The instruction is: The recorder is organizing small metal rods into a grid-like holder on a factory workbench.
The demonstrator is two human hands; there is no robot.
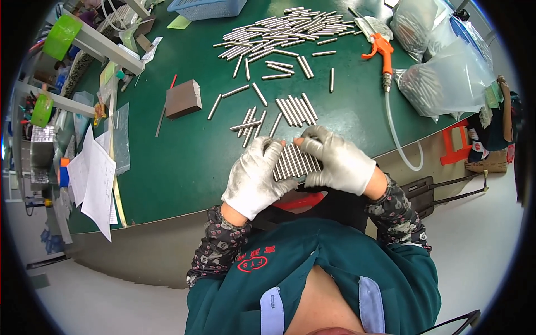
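Observation:
At the table's near edge, my left hand (251,177) and my right hand (341,162), both in whitish gloves, close in on a row of metal pins (296,162) lying side by side. The left fingers press one end of the row, the right fingers the other, and thumbs and fingertips hide part of it. Just beyond lies a second group of parallel pins (296,110). Several crossed pins (248,124) rest left of that group. Farther back spreads a big loose pile of the same pins (290,30).
A brown block (183,100) sits on the green table (167,184) at left, beside a thin red-tipped rod (166,106). An orange air gun (382,51) with a pale hose (395,131) lies at right, near plastic bags of pins (441,84). A blue basket (209,8) stands at the back.

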